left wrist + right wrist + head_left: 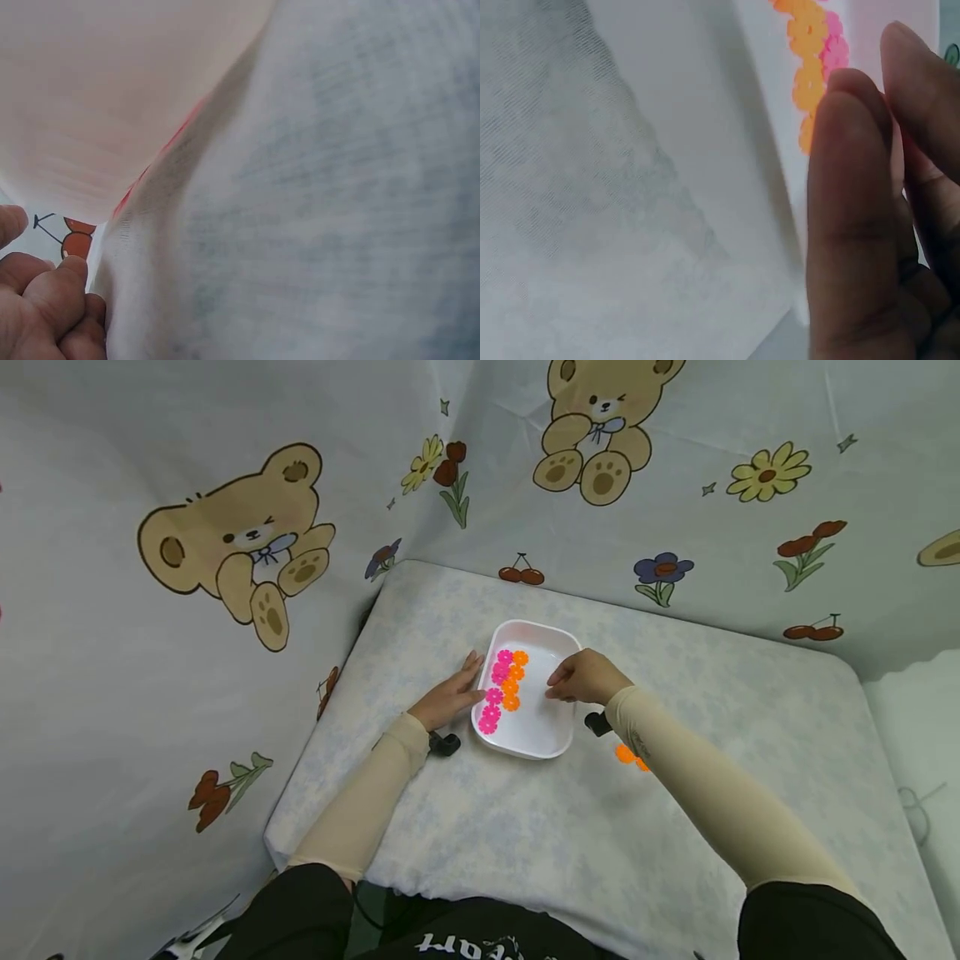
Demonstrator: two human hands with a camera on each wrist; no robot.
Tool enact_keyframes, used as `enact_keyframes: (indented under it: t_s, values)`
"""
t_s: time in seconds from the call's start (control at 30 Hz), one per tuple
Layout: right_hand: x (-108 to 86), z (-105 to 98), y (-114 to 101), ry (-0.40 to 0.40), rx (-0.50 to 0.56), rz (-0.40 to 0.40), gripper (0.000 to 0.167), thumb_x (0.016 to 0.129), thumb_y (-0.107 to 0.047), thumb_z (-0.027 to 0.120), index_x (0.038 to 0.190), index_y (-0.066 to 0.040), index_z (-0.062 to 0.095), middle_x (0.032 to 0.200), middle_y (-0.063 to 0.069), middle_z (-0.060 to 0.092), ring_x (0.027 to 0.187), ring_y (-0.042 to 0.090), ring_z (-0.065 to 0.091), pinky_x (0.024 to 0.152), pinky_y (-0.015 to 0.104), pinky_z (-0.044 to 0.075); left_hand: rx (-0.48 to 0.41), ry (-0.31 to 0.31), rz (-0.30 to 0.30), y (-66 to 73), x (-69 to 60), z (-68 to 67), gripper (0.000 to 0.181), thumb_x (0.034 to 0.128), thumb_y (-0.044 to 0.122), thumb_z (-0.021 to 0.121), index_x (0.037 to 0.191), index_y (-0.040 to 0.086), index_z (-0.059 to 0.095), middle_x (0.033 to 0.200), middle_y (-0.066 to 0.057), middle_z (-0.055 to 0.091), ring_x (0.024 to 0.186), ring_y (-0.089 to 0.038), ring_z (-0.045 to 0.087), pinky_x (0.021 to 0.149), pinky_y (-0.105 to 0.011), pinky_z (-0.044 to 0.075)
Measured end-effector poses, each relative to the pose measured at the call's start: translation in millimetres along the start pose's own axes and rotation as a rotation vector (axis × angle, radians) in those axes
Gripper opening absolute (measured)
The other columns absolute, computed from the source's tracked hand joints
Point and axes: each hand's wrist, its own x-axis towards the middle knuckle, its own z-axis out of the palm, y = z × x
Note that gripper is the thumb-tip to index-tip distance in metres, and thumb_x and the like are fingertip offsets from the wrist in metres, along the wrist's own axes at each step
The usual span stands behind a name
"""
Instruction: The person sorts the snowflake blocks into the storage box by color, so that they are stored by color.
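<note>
A white rectangular tray (543,737) with rounded corners lies on the cloth-covered table. Inside it, along the left side, is a column of pink flower-shaped pieces (492,696); beside that runs a shorter column of orange flower-shaped pieces (511,687). My left hand (452,693) rests against the tray's left rim, thumb and fingers spread along it. Over the tray's right part hovers my right hand (587,678), its fingers bent and fingertips slightly apart. No piece shows between those fingers (847,172) in the right wrist view. The left wrist view shows only part of the left hand (49,307).
More orange flower pieces (626,753) lie on the table right of the tray, partly behind the right sleeve (697,785). Dark wrist devices (444,744) sit under both wrists. Bear-printed curtains (480,518) hang behind and to the left of the table (510,827).
</note>
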Motion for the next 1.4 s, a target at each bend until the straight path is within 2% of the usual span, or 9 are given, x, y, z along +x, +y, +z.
enact_keyframes:
  t_s: [0.13, 0.33, 0.67, 0.8, 0.97, 1.13, 1.27, 1.4]
  values:
    - [-13.2, -8.1, 18.0, -0.007, 0.028, 0.023, 0.025, 0.092, -0.025, 0.081, 0.111, -0.009, 0.076, 0.104, 0.009, 0.078, 0.100, 0.028, 0.075, 0.097, 0.047, 0.059, -0.001, -0.003, -0.001, -2.8, 0.3, -1.2, 0.072, 0.1059, 0.045, 0.050, 0.167, 0.042, 0.011, 0.173, 0.023, -0.007, 0.164, -0.017, 0.000, 0.132, -0.055, 0.011]
    - [-37.1, -17.2, 62.4, 0.009, 0.023, 0.043, 0.032, 0.094, -0.033, 0.078, 0.118, -0.011, 0.075, 0.112, 0.009, 0.079, 0.103, 0.026, 0.076, 0.101, 0.053, 0.055, 0.006, -0.002, -0.001, -4.7, -0.5, -2.1, 0.072, 0.1061, 0.046, 0.050, 0.167, 0.041, 0.011, 0.174, 0.021, -0.006, 0.164, -0.018, 0.000, 0.131, -0.056, 0.011]
    - [-62.0, -22.8, 144.0, 0.025, 0.014, 0.136, 0.040, 0.093, -0.039, 0.078, 0.119, -0.010, 0.075, 0.109, 0.006, 0.078, 0.100, 0.023, 0.071, 0.090, 0.041, 0.054, -0.010, 0.028, 0.019, -5.7, -3.2, -8.0, 0.073, 0.1071, 0.042, 0.051, 0.168, 0.038, 0.011, 0.174, 0.020, -0.008, 0.164, -0.014, -0.001, 0.133, -0.052, 0.010]
    - [-68.3, -16.7, 165.0, 0.037, -0.003, 0.181, 0.047, 0.089, -0.048, 0.081, 0.118, -0.012, 0.076, 0.118, 0.009, 0.074, 0.106, 0.026, 0.063, 0.090, 0.042, 0.051, -0.022, 0.023, 0.023, -4.5, -4.1, -9.4, 0.073, 0.1065, 0.043, 0.051, 0.167, 0.038, 0.011, 0.174, 0.020, -0.008, 0.164, -0.014, 0.000, 0.133, -0.051, 0.010]
    - [-73.6, -1.1, 177.3, 0.076, 0.005, 0.184, 0.054, 0.084, -0.052, 0.084, 0.119, -0.012, 0.074, 0.114, 0.008, 0.070, 0.104, 0.026, 0.059, 0.087, 0.039, 0.049, -0.030, 0.014, 0.017, -0.8, -3.1, -8.3, 0.073, 0.1066, 0.043, 0.051, 0.167, 0.038, 0.012, 0.174, 0.020, -0.007, 0.164, -0.014, 0.001, 0.133, -0.051, 0.011]
    - [-80.0, 9.1, 174.8, 0.134, -0.044, 0.167, 0.045, 0.084, -0.045, 0.086, 0.109, -0.011, 0.073, 0.102, 0.005, 0.072, 0.092, 0.024, 0.062, 0.079, 0.036, 0.049, -0.028, 0.006, 0.005, -0.2, 0.8, -4.9, 0.072, 0.1065, 0.044, 0.051, 0.167, 0.039, 0.012, 0.174, 0.021, -0.008, 0.164, -0.013, 0.001, 0.132, -0.053, 0.010]
    - [-80.9, 8.2, 176.0, 0.127, -0.031, 0.176, 0.041, 0.085, -0.041, 0.086, 0.107, -0.009, 0.073, 0.100, 0.006, 0.074, 0.091, 0.024, 0.062, 0.079, 0.036, 0.050, -0.021, -0.001, -0.005, -1.2, 2.4, -1.9, 0.072, 0.1063, 0.044, 0.051, 0.167, 0.040, 0.013, 0.174, 0.022, -0.008, 0.164, -0.014, 0.000, 0.132, -0.054, 0.011]
    - [-77.8, 4.1, 180.3, 0.102, 0.014, 0.172, 0.039, 0.090, -0.041, 0.081, 0.112, -0.010, 0.075, 0.106, 0.008, 0.075, 0.095, 0.024, 0.062, 0.082, 0.037, 0.051, -0.016, -0.012, -0.012, -0.9, 2.9, 0.6, 0.071, 0.1062, 0.044, 0.051, 0.167, 0.040, 0.013, 0.174, 0.022, -0.007, 0.164, -0.014, 0.001, 0.132, -0.054, 0.011]
